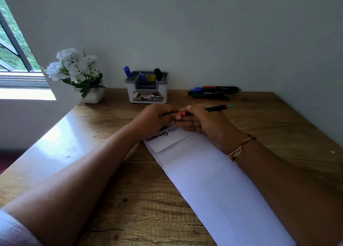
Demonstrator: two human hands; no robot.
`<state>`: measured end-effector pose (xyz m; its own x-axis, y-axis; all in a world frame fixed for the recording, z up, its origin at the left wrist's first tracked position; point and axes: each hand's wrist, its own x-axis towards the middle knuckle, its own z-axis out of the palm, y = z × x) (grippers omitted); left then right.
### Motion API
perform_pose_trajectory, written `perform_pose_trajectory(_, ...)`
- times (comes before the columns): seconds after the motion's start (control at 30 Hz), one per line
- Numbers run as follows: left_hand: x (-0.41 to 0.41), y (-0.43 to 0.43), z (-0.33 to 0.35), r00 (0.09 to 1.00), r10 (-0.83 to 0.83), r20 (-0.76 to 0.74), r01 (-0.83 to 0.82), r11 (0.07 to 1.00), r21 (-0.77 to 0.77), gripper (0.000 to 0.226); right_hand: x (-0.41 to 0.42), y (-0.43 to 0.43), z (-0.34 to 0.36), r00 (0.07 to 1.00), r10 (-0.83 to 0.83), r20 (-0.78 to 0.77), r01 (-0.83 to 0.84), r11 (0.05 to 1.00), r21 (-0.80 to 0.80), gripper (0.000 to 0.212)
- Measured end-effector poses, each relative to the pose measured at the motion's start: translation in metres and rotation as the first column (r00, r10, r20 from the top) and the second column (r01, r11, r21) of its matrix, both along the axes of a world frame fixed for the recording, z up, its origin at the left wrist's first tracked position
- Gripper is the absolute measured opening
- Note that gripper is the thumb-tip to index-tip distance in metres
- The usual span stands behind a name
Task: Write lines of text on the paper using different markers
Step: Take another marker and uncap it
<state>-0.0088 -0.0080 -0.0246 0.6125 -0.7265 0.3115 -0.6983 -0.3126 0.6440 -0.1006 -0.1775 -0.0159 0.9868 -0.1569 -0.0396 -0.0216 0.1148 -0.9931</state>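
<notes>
Fingers (187, 124) of the right hand (204, 123) curled round the black barrel of a marker (217, 108); left hand (156, 118) closed over its other end, knuckles up. Hands touching, an orange band showing between them; teal tip pointing right. Nearest the camera: both forearms on the wooden desk (130, 190), a thread bracelet (241, 146) on the right wrist. Paper (213, 180), white, lies slantwise under the right forearm and runs to just beneath the hands. One line of writing (161, 134) at its far end, black, then a fainter bit, partly hidden by the hands. Beyond, against the wall: grey-and-white organizer (146, 95) holding blue and black pens upright; loose markers (213, 92) lying together to its right; white flower pot (92, 96) to its left; window (11, 50) at far left.
</notes>
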Motion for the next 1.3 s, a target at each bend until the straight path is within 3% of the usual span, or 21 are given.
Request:
perform_pose_trajectory(0.13,0.005,0.003,0.003,0.999,0.045,0.022,-0.045,0.999,-0.008,0.023,0.004,-0.008,0.003,1.000,-0.009,0.016,0.010,0.997,-0.080,0.038)
perform_pose_trajectory(0.23,0.010,0.005,0.005,0.993,0.114,0.001,-0.114,0.993,0.033,0.020,0.005,-0.015,-0.001,0.984,-0.125,0.128,0.157,0.945,-0.287,0.030)
perform_pose_trajectory(0.3,0.012,0.005,0.004,0.991,0.129,0.014,-0.130,0.986,0.103,0.011,0.004,-0.021,-0.009,0.971,-0.105,0.214,0.194,0.869,-0.456,0.017)
perform_pose_trajectory(0.4,0.010,0.003,0.003,0.997,0.074,0.011,-0.074,0.972,0.222,0.016,0.003,-0.028,-0.017,0.963,0.027,0.268,0.189,0.639,-0.746,0.007)
perform_pose_trajectory(0.47,0.010,0.005,0.004,1.000,0.027,-0.010,-0.023,0.959,0.281,0.017,0.004,-0.030,-0.016,0.962,0.047,0.269,0.204,0.529,-0.824,0.013)
perform_pose_trajectory(0.53,0.009,0.008,0.008,0.999,0.002,-0.041,0.013,0.936,0.352,0.026,0.004,-0.029,-0.015,0.968,0.042,0.247,0.194,0.502,-0.843,0.019)
perform_pose_trajectory(0.6,0.009,0.011,0.011,0.995,0.003,-0.098,0.038,0.909,0.415,0.040,0.005,-0.029,-0.017,0.975,0.026,0.219,0.167,0.564,-0.809,0.020)
perform_pose_trajectory(0.7,0.010,0.011,0.013,0.991,-0.012,-0.136,0.072,0.894,0.442,0.049,0.005,-0.020,-0.015,0.983,-0.096,0.154,0.168,0.802,-0.574,0.013)
perform_pose_trajectory(0.77,0.010,0.012,0.014,0.991,-0.016,-0.135,0.076,0.890,0.449,0.052,0.007,-0.017,-0.012,0.981,-0.170,0.098,0.196,0.853,-0.483,0.028)
perform_pose_trajectory(0.83,0.011,0.011,0.013,0.991,-0.008,-0.133,0.068,0.889,0.453,0.054,0.009,-0.016,-0.011,0.981,-0.189,0.052,0.191,0.859,-0.476,0.032)
perform_pose_trajectory(0.97,0.012,0.010,0.012,0.991,0.002,-0.137,0.062,0.885,0.462,0.055,0.008,-0.019,-0.009,0.980,-0.196,0.042,0.192,0.853,-0.485,0.017)
perform_pose_trajectory(1.2,0.016,0.010,0.009,0.989,-0.001,-0.149,0.071,0.881,0.467,0.056,0.005,-0.021,-0.010,0.984,-0.180,0.006,0.159,0.854,-0.496,0.009)
perform_pose_trajectory(1.3,0.017,0.010,0.008,0.990,0.001,-0.141,0.065,0.885,0.460,0.057,0.005,-0.024,-0.009,0.984,-0.176,0.003,0.145,0.801,-0.581,0.008)
